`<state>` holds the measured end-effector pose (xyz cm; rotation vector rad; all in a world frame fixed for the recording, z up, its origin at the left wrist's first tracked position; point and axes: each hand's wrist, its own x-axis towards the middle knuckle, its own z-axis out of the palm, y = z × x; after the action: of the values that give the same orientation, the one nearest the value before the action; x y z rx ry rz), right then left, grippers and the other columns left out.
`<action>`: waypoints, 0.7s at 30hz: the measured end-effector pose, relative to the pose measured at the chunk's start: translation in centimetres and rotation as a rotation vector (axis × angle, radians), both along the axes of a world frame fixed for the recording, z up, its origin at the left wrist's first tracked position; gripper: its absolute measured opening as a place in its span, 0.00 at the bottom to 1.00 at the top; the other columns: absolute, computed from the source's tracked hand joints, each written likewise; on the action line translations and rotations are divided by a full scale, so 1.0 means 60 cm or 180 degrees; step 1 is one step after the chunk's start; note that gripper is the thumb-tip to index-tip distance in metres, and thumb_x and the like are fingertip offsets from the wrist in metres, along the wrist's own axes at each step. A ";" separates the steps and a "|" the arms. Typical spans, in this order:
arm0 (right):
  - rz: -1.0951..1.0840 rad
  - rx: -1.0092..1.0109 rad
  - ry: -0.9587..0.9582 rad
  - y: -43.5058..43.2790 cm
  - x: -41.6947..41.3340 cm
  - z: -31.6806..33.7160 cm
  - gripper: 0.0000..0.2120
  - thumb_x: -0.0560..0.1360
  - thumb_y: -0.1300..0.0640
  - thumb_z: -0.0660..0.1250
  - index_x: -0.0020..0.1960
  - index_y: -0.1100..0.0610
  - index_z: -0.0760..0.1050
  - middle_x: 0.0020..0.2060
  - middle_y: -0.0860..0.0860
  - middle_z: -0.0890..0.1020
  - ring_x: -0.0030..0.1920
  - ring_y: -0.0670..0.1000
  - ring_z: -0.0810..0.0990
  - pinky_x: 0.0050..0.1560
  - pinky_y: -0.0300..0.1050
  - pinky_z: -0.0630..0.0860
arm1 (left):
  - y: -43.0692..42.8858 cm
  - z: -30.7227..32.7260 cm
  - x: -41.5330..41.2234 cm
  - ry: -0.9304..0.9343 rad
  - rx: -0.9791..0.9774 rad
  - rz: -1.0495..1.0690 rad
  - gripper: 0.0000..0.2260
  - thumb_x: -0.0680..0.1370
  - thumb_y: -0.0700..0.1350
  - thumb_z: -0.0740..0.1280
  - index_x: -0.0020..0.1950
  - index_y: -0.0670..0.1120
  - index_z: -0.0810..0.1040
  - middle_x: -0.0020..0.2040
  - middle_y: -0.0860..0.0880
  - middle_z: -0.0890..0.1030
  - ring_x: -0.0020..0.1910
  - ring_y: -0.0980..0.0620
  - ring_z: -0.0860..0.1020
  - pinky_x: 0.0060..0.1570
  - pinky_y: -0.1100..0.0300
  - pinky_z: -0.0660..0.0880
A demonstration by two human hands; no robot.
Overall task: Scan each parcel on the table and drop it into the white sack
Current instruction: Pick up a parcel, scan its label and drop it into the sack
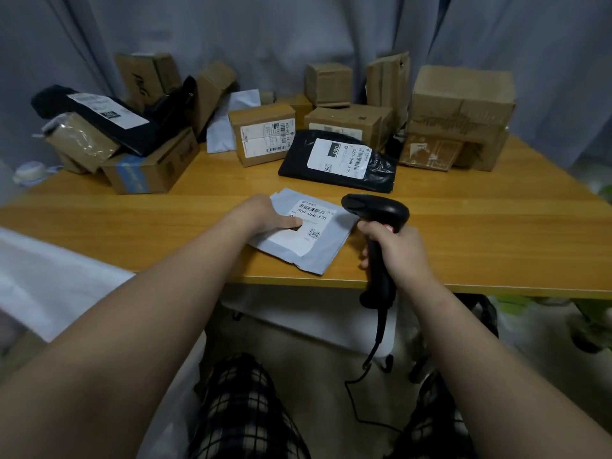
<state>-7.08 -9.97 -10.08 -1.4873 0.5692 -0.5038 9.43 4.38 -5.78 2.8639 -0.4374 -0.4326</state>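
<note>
The tabletop (463, 233) spans mid-frame, and the white sack (49, 283) seems to sit lower left. At centre lies the grey parcel (326, 250), pinned flat by the left grip (265, 213) with straight fingers. The right grip (394, 246) wraps the scanner (377, 213), aimed at the label. Scanning looks underway; next, carry the parcel left into the sack.

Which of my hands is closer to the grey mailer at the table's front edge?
Left. The left hand rests on the grey mailer, fingers on its label; the right hand is off its right edge, gripping the black scanner.
</note>
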 end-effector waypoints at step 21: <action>-0.0028 -0.1543 -0.0727 0.149 -0.010 0.024 0.22 0.66 0.50 0.73 0.23 0.49 0.64 0.17 0.43 0.69 0.28 0.56 0.76 0.33 0.47 0.71 | 0.125 -0.017 -0.065 0.0411 -0.4806 0.0787 0.04 0.78 0.40 0.67 0.52 0.44 0.79 0.45 0.50 0.83 0.42 0.54 0.82 0.41 0.62 0.79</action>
<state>-7.68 -1.01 -8.65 -1.8512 0.2815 -0.8489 5.54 11.85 -6.80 1.3799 -0.2003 -0.1070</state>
